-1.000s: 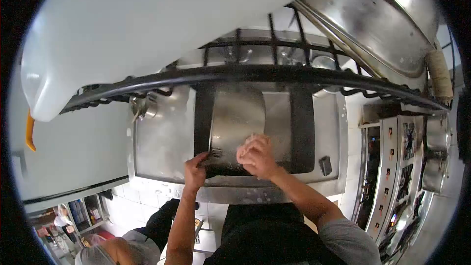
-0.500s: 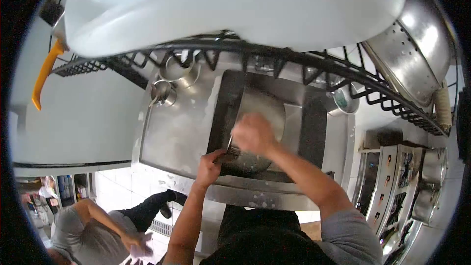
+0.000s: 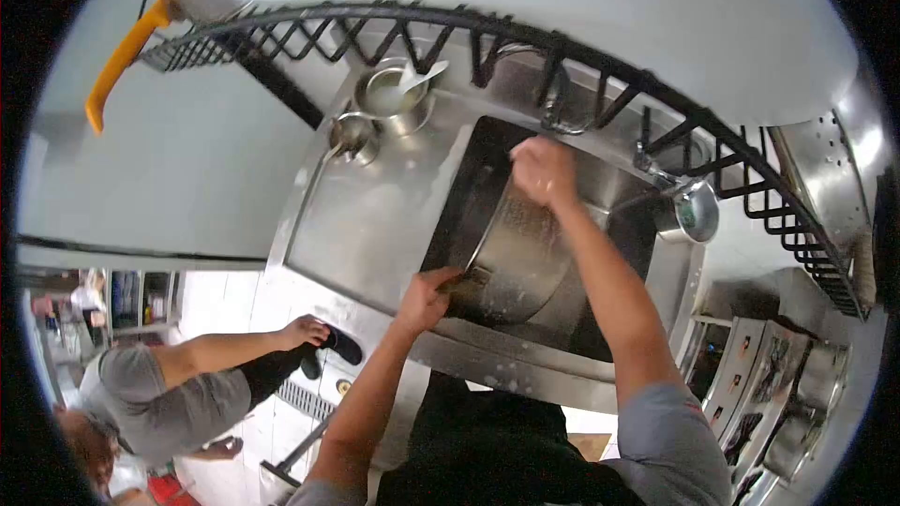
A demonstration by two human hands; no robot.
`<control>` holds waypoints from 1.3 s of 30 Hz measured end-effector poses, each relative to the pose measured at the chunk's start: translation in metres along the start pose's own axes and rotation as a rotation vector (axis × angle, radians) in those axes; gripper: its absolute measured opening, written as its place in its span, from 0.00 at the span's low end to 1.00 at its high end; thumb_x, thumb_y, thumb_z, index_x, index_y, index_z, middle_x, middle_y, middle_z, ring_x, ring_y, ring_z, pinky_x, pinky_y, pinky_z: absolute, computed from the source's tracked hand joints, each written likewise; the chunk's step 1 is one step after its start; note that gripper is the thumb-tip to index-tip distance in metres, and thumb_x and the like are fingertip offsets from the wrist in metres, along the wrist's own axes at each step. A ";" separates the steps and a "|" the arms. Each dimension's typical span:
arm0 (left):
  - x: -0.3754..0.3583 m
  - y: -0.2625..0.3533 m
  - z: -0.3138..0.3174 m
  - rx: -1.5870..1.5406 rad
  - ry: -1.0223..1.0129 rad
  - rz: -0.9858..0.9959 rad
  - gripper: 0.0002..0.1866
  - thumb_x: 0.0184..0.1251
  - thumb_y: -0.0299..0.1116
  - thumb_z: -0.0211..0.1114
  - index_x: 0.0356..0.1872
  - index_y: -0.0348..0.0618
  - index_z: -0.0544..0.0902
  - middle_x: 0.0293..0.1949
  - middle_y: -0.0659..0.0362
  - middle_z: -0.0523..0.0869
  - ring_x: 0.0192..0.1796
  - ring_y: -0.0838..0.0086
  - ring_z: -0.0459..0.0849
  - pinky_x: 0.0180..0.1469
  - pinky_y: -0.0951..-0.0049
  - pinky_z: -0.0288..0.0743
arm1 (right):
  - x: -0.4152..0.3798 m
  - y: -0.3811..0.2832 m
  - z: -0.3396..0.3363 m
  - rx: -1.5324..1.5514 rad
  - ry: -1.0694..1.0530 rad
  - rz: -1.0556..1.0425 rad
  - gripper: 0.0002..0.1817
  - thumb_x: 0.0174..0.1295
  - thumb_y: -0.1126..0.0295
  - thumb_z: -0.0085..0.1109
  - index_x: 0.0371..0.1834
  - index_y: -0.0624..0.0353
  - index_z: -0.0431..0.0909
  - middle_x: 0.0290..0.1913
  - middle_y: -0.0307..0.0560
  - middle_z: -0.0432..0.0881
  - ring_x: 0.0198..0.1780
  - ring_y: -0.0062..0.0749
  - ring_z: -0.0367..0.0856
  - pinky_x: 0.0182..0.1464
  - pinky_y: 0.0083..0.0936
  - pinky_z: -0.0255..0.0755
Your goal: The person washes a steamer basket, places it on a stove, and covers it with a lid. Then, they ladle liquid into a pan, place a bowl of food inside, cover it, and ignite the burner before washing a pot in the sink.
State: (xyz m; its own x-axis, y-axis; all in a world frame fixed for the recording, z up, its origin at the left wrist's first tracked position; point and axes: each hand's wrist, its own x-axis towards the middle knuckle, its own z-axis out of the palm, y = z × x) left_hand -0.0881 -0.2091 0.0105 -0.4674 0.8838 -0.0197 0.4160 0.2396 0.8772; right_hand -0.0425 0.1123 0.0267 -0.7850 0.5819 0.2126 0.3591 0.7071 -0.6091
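In the sink (image 3: 478, 159) a large, round, wet metal pan (image 3: 525, 248) rests, its thin rim facing left. My left hand (image 3: 428, 302) is closed around the pan's handle at the sink's near left edge. Over the pan's far side, close to its rim, my right hand (image 3: 544, 171) is curled into a fist. Whatever it may hold is hidden by the fingers. Suds or pale spots show on the pan's surface.
A black wire rack (image 3: 450, 14) hangs above the sink. On the left drainboard stand a pot with a white utensil (image 3: 389, 98) and a smaller pot (image 3: 356, 138). A stove (image 3: 736, 370) is at right; another person (image 3: 178, 394) is at lower left.
My right hand has moved from near my left hand to the pan's far side. My left hand keeps its grip. The view has shifted, and the other person's arm now reaches out.
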 end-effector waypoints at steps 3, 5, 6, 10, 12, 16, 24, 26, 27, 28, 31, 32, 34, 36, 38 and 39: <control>0.004 0.004 -0.001 0.016 -0.004 0.037 0.27 0.44 0.18 0.53 0.51 0.35 0.83 0.46 0.39 0.85 0.51 0.44 0.84 0.56 0.62 0.77 | -0.001 -0.007 0.004 -0.078 0.064 -0.058 0.05 0.51 0.66 0.59 0.27 0.48 0.84 0.26 0.46 0.81 0.31 0.45 0.82 0.38 0.43 0.76; 0.003 0.000 0.002 -0.006 -0.044 -0.058 0.26 0.45 0.17 0.53 0.51 0.34 0.83 0.47 0.39 0.85 0.51 0.46 0.84 0.56 0.63 0.77 | -0.051 -0.058 -0.022 -0.275 -0.088 -0.305 0.03 0.49 0.65 0.62 0.26 0.47 0.84 0.26 0.46 0.81 0.32 0.46 0.81 0.38 0.46 0.74; 0.003 0.000 0.003 -0.013 -0.054 -0.049 0.26 0.45 0.17 0.53 0.51 0.34 0.83 0.47 0.39 0.85 0.51 0.46 0.84 0.56 0.63 0.77 | -0.084 -0.072 -0.015 -0.143 0.040 -0.384 0.02 0.48 0.66 0.63 0.25 0.48 0.83 0.25 0.46 0.80 0.31 0.47 0.80 0.38 0.45 0.73; 0.005 0.008 0.002 -0.028 -0.035 -0.042 0.26 0.47 0.16 0.54 0.51 0.35 0.83 0.47 0.41 0.86 0.52 0.47 0.84 0.55 0.63 0.78 | -0.067 -0.049 -0.020 0.061 0.051 -0.341 0.06 0.52 0.65 0.60 0.28 0.48 0.85 0.23 0.50 0.77 0.33 0.49 0.80 0.41 0.45 0.73; -0.002 0.003 0.010 0.037 0.006 -0.013 0.26 0.47 0.16 0.54 0.52 0.36 0.83 0.47 0.41 0.86 0.52 0.48 0.85 0.54 0.65 0.78 | -0.020 -0.005 0.002 0.246 -0.076 0.086 0.06 0.56 0.67 0.57 0.30 0.50 0.85 0.22 0.48 0.77 0.28 0.48 0.79 0.41 0.46 0.74; 0.002 0.014 0.004 0.029 -0.027 -0.083 0.27 0.46 0.16 0.53 0.52 0.36 0.83 0.47 0.40 0.86 0.51 0.50 0.86 0.54 0.66 0.78 | 0.000 0.009 0.032 -0.012 -0.018 0.078 0.05 0.57 0.66 0.57 0.29 0.51 0.83 0.23 0.44 0.78 0.22 0.47 0.76 0.38 0.45 0.75; 0.002 0.009 0.010 -0.056 -0.011 -0.115 0.24 0.48 0.18 0.55 0.50 0.32 0.83 0.46 0.41 0.87 0.51 0.52 0.87 0.56 0.66 0.78 | -0.078 0.026 -0.042 0.041 -0.082 0.164 0.04 0.53 0.64 0.59 0.25 0.49 0.77 0.27 0.48 0.73 0.34 0.46 0.75 0.38 0.32 0.69; 0.003 0.006 0.014 -0.037 -0.010 -0.082 0.23 0.48 0.19 0.55 0.50 0.32 0.84 0.45 0.41 0.87 0.50 0.52 0.87 0.56 0.66 0.78 | -0.044 0.087 -0.030 -0.037 -0.033 0.211 0.06 0.54 0.61 0.60 0.28 0.50 0.79 0.31 0.49 0.76 0.38 0.47 0.77 0.40 0.36 0.71; 0.001 0.006 0.014 -0.003 0.011 -0.053 0.23 0.48 0.18 0.55 0.49 0.32 0.84 0.45 0.41 0.87 0.49 0.52 0.87 0.55 0.65 0.78 | -0.038 0.096 -0.023 -0.114 -0.001 0.174 0.08 0.55 0.60 0.61 0.30 0.50 0.80 0.33 0.49 0.77 0.40 0.48 0.78 0.41 0.37 0.72; -0.001 0.006 0.010 0.031 0.035 -0.023 0.23 0.48 0.17 0.54 0.48 0.32 0.84 0.44 0.42 0.88 0.48 0.52 0.88 0.55 0.65 0.79 | -0.037 0.081 -0.021 -0.169 0.030 0.136 0.09 0.55 0.58 0.61 0.32 0.50 0.81 0.35 0.50 0.78 0.41 0.48 0.79 0.42 0.39 0.73; -0.001 -0.001 0.003 -0.011 0.000 0.014 0.22 0.46 0.17 0.54 0.46 0.32 0.84 0.42 0.42 0.88 0.47 0.51 0.88 0.53 0.64 0.80 | -0.092 0.004 -0.023 -0.001 0.120 0.080 0.11 0.56 0.55 0.62 0.36 0.48 0.83 0.37 0.51 0.81 0.43 0.52 0.81 0.45 0.44 0.74; 0.001 0.008 0.003 0.049 0.008 -0.046 0.23 0.46 0.18 0.52 0.46 0.32 0.84 0.42 0.42 0.88 0.47 0.50 0.88 0.52 0.64 0.80 | -0.111 -0.015 -0.030 0.044 0.149 0.069 0.11 0.56 0.55 0.62 0.36 0.47 0.83 0.37 0.51 0.81 0.43 0.53 0.81 0.45 0.45 0.75; 0.002 0.009 0.001 0.062 -0.027 -0.059 0.23 0.46 0.17 0.52 0.46 0.33 0.84 0.42 0.42 0.87 0.47 0.50 0.88 0.52 0.64 0.80 | -0.127 -0.031 -0.043 0.026 0.115 -0.142 0.11 0.58 0.55 0.60 0.36 0.48 0.84 0.39 0.53 0.82 0.41 0.54 0.82 0.46 0.49 0.76; 0.002 0.007 0.001 0.028 -0.043 -0.095 0.23 0.48 0.16 0.52 0.48 0.33 0.84 0.43 0.40 0.87 0.50 0.50 0.87 0.54 0.65 0.79 | -0.091 0.022 -0.027 -0.048 -0.111 0.086 0.11 0.60 0.56 0.58 0.38 0.48 0.83 0.37 0.52 0.82 0.39 0.53 0.82 0.45 0.49 0.76; 0.006 0.006 -0.003 0.047 -0.071 -0.077 0.22 0.49 0.17 0.53 0.48 0.33 0.84 0.45 0.41 0.87 0.51 0.53 0.87 0.55 0.66 0.78 | -0.068 0.083 -0.023 -0.154 -0.159 0.126 0.13 0.66 0.56 0.52 0.41 0.49 0.81 0.31 0.51 0.82 0.35 0.51 0.82 0.43 0.49 0.76; 0.007 0.006 -0.004 0.051 -0.094 -0.081 0.22 0.51 0.18 0.53 0.48 0.33 0.84 0.46 0.41 0.87 0.52 0.56 0.87 0.56 0.66 0.76 | -0.071 0.100 -0.023 -0.164 -0.053 0.037 0.14 0.68 0.55 0.50 0.42 0.50 0.81 0.30 0.51 0.82 0.34 0.51 0.82 0.42 0.49 0.76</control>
State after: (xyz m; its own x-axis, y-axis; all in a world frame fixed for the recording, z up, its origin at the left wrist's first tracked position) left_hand -0.0921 -0.2037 0.0175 -0.4267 0.8940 -0.1369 0.4198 0.3299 0.8455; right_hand 0.0604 0.1513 -0.0323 -0.7937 0.5896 0.1497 0.4619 0.7443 -0.4824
